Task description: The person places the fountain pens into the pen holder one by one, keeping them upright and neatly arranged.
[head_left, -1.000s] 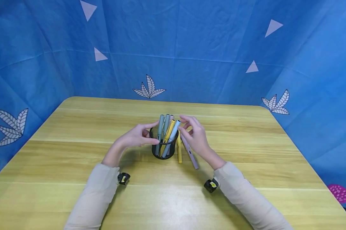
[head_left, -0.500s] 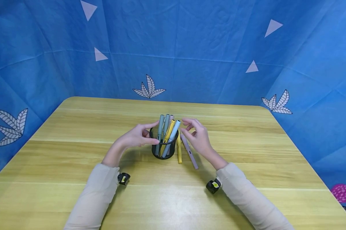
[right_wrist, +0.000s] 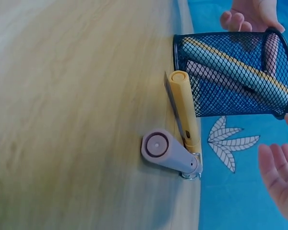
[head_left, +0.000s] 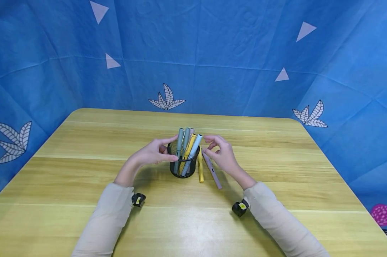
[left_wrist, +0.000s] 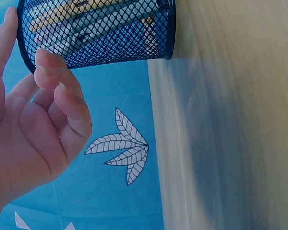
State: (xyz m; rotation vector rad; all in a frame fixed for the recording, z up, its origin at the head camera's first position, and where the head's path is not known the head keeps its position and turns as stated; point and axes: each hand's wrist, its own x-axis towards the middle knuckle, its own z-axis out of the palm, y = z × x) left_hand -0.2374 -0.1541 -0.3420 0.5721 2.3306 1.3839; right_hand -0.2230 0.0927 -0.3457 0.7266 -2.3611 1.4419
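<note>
A black mesh pen holder [head_left: 193, 167] stands mid-table with several capped pens leaning in it, among them green-grey pens [head_left: 180, 139], a yellow pen [head_left: 189, 145] and a light blue pen [head_left: 196, 144]. My left hand [head_left: 153, 151] holds the holder by its rim, thumb at the front, index finger behind. To the right, my right hand [head_left: 223, 153] has loosely bent fingers with nothing between them, beside the light blue pen's top. Under it a lilac pen [right_wrist: 170, 153] lies on the table, alongside another yellow pen [right_wrist: 185, 103] close to the holder.
The wooden table [head_left: 193, 221] reaches back to a blue cloth [head_left: 212, 43] printed with leaves and triangles. Small black cameras, one on the left wrist [head_left: 138, 200] and one on the right wrist [head_left: 239, 207], hang low over the tabletop.
My right hand has drawn slightly right and lower, away from the light blue pen's top. The left hand, the holder and the two pens on the table look the same.
</note>
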